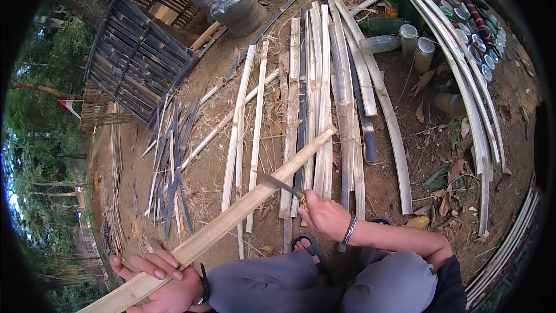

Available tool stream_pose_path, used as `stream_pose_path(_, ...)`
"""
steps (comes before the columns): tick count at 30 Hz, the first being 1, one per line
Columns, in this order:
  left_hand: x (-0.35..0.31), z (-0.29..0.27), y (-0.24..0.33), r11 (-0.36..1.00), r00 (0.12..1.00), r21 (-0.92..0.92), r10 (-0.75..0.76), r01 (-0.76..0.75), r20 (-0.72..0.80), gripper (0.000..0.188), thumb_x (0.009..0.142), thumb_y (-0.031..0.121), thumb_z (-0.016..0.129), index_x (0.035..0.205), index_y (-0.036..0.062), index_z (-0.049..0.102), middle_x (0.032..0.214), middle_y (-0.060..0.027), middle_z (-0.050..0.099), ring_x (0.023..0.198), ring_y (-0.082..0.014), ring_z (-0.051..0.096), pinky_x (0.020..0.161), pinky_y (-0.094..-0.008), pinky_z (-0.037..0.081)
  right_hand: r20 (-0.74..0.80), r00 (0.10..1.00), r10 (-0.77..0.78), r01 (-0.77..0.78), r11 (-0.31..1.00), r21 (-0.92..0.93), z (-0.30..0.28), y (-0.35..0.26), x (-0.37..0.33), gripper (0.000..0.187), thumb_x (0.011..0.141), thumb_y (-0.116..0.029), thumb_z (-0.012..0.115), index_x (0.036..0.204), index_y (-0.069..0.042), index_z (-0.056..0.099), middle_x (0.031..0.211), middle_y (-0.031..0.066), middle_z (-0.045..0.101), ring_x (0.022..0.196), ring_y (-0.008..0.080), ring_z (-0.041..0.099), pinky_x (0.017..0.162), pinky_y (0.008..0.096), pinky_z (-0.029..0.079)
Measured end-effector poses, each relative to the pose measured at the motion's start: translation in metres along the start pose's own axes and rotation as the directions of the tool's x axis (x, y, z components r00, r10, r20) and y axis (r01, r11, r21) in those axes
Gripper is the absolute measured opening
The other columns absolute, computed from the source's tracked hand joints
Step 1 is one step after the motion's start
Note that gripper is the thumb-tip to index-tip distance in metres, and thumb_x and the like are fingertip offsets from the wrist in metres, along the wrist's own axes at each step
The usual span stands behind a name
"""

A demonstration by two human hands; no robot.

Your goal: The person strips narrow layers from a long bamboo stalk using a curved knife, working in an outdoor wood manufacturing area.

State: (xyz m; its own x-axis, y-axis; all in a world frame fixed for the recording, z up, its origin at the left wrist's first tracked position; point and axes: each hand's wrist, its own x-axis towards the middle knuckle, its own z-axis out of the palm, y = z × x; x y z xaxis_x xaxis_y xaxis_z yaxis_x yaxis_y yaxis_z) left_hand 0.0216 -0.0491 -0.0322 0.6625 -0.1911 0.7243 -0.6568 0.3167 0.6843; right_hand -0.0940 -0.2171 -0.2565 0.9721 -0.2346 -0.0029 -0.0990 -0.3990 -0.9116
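Observation:
A long pale bamboo strip [231, 214] slants up from the lower left across my view. My left hand [168, 284] is wrapped round its lower part, with the fingers over the top edge. In my right hand [324, 215] is a knife [281, 184] with a dark, slightly curved blade. The hand closes on the handle, and most of the handle is hidden. The blade lies across the upper part of the strip and appears to touch it. Beneath, many split bamboo strips [315, 110] lie side by side on the ground.
Thin dark slivers [174, 174] lie in a heap on the left, near a slatted bamboo panel [136, 52]. A filled plastic sack [237, 10] stands at the back. Bottles and jars [424, 52] crowd the right, beside long curved strips [463, 87]. My sandalled foot [310, 247] is close below.

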Motion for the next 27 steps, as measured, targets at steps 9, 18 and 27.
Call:
stream_pose_path(9,-0.001,0.014,0.001,0.998,0.998,0.025,0.056,-0.055,-0.028,0.062,0.091,0.068,0.023,0.091,0.0078,0.037,0.052,-0.0005,0.036,0.035,-0.0086,0.032,0.038,-0.0203,0.03,0.064,0.998,0.002,0.001,0.999,-0.044,-0.013,-0.021,-0.003,0.028,0.097,-0.024,0.044,0.098,0.003,0.035,0.077,0.0262,0.058,0.06,0.0436,0.059,0.054,0.0511,0.05)
stream_pose_path(18,-0.002,0.018,-0.002,0.999,0.997,0.011,0.034,-0.033,-0.063,0.061,0.091,0.068,0.019,0.085,0.0101,0.035,0.05,0.0001,0.035,0.034,-0.0086,0.032,0.037,-0.0202,0.029,0.026,0.999,0.035,-0.034,0.998,-0.047,-0.008,-0.001,0.003,0.027,0.097,-0.023,0.044,0.097,0.002,0.034,0.079,0.0276,0.058,0.06,0.0448,0.059,0.053,0.052,0.049)
stream_pose_path(27,0.0,0.017,0.0,0.999,0.999,-0.007,0.045,-0.045,-0.025,0.059,0.093,0.067,0.019,0.084,0.0106,0.036,0.05,0.0003,0.035,0.035,-0.0087,0.032,0.037,-0.0208,0.028,-0.023,0.994,0.109,-0.11,0.993,-0.038,-0.009,0.007,0.005,0.027,0.096,-0.023,0.046,0.102,0.002,0.036,0.081,0.0271,0.059,0.063,0.045,0.06,0.056,0.052,0.05)
